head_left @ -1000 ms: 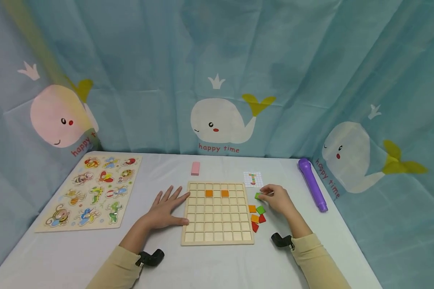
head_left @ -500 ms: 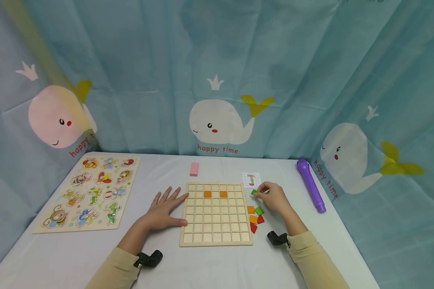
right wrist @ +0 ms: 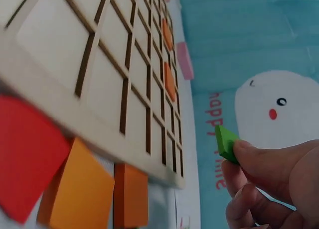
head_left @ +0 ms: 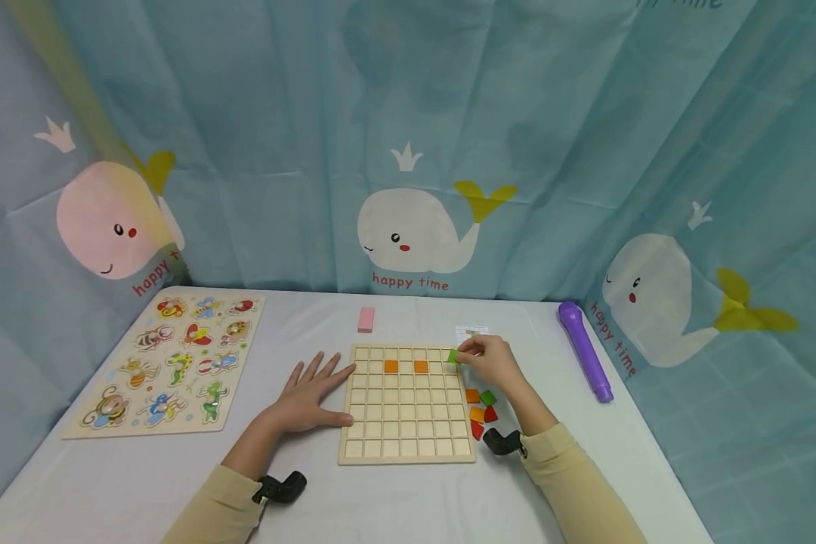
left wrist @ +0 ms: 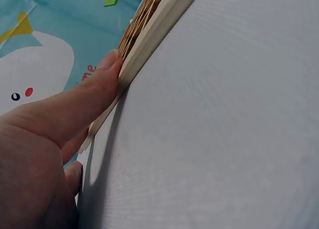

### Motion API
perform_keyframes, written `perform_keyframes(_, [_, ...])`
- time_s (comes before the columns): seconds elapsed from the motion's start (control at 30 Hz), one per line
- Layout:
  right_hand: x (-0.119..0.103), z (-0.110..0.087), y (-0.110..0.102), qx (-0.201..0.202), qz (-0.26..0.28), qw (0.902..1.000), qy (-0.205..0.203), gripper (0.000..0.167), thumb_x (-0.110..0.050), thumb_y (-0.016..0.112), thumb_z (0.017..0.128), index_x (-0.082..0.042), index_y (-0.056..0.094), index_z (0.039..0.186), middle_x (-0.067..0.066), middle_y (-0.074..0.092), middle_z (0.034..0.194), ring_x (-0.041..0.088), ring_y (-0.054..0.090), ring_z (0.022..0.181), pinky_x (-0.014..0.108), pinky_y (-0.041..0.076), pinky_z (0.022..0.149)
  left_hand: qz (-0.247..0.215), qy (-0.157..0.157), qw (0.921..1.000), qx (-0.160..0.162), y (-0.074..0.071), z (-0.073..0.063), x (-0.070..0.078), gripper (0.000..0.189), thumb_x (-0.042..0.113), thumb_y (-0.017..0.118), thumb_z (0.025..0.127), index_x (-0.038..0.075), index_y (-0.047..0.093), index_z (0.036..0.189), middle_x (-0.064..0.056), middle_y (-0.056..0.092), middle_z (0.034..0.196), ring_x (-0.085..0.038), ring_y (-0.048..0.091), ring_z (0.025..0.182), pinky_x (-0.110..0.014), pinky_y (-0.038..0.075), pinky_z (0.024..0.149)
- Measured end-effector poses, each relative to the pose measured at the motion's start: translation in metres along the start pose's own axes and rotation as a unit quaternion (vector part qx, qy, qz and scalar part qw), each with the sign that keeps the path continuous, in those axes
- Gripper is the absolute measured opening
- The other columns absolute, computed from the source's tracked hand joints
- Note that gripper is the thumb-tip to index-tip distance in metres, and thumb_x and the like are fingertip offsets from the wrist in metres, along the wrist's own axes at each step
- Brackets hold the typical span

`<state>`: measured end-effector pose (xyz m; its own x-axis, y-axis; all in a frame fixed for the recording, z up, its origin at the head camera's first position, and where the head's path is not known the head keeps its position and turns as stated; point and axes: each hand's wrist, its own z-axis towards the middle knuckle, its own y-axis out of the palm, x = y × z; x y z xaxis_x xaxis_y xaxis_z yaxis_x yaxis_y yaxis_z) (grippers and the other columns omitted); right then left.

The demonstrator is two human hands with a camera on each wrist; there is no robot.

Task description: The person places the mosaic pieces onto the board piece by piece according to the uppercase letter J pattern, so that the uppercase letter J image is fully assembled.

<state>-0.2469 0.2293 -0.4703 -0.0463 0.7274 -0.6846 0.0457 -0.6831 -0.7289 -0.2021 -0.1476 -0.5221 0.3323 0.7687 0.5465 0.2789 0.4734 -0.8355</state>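
A wooden grid board (head_left: 408, 412) lies on the table with two orange square tiles (head_left: 391, 366) set in its second row. My left hand (head_left: 306, 400) is spread flat, its thumb and a fingertip touching the board's left edge; the left wrist view shows the thumb (left wrist: 94, 89) against the rim. Between thumb and fingers, my right hand (head_left: 493, 359) pinches a green square tile (right wrist: 227, 143), held above the board's upper right corner. Right of the board lie loose tiles: another green tile (head_left: 487, 398), orange tiles (head_left: 473, 396) and red pieces (head_left: 477, 430).
A pattern card (head_left: 471, 331) behind the right hand is partly covered. A pink block (head_left: 366, 319) stands behind the board. An insect puzzle board (head_left: 177, 363) lies at left, a purple microphone-shaped stick (head_left: 586, 351) at right. A whale-print curtain (head_left: 279, 189) hangs behind the table.
My right hand has carried the green tile left, from beside the board to over its upper right corner, now covering part of the card. The left hand has stayed in place.
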Motion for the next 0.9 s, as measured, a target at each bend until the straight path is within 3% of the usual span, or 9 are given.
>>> perform_keyframes(0.4, [-0.023,0.012,0.025,-0.056,0.035,0.9967,-0.047,0.009,-0.028,0.074,0.094,-0.020,0.078,0.095,-0.004,0.072,0.092,0.016,0.062,0.084,0.034,0.053,0.071,0.003,0.007,1.0000,0.005,0.000,0.001,0.000,0.104,0.070,0.076,0.073,0.024,0.037,0.158,-0.016,0.019,0.168,-0.045,0.002,0.155,-0.067,-0.004,0.121])
perform_keyframes(0.73, [-0.034,0.024,0.051,-0.092,0.037,0.9932,-0.061,0.008,-0.027,0.073,0.094,-0.021,0.079,0.093,-0.005,0.072,0.089,0.017,0.061,0.075,0.031,0.051,0.062,0.010,0.003,1.0000,0.000,-0.003,0.001,0.001,0.103,0.068,0.076,0.074,0.024,0.036,0.158,-0.015,0.019,0.168,-0.044,0.001,0.155,-0.066,-0.004,0.121])
perform_keyframes(0.9, [-0.037,0.027,0.059,-0.103,0.029,0.9914,-0.076,0.008,-0.025,0.074,0.094,-0.020,0.079,0.091,-0.006,0.073,0.089,0.015,0.061,0.076,0.031,0.052,0.064,0.004,-0.001,1.0000,-0.001,-0.001,0.000,0.001,0.103,0.069,0.076,0.074,0.024,0.037,0.158,-0.015,0.018,0.169,-0.043,0.000,0.156,-0.066,-0.005,0.121])
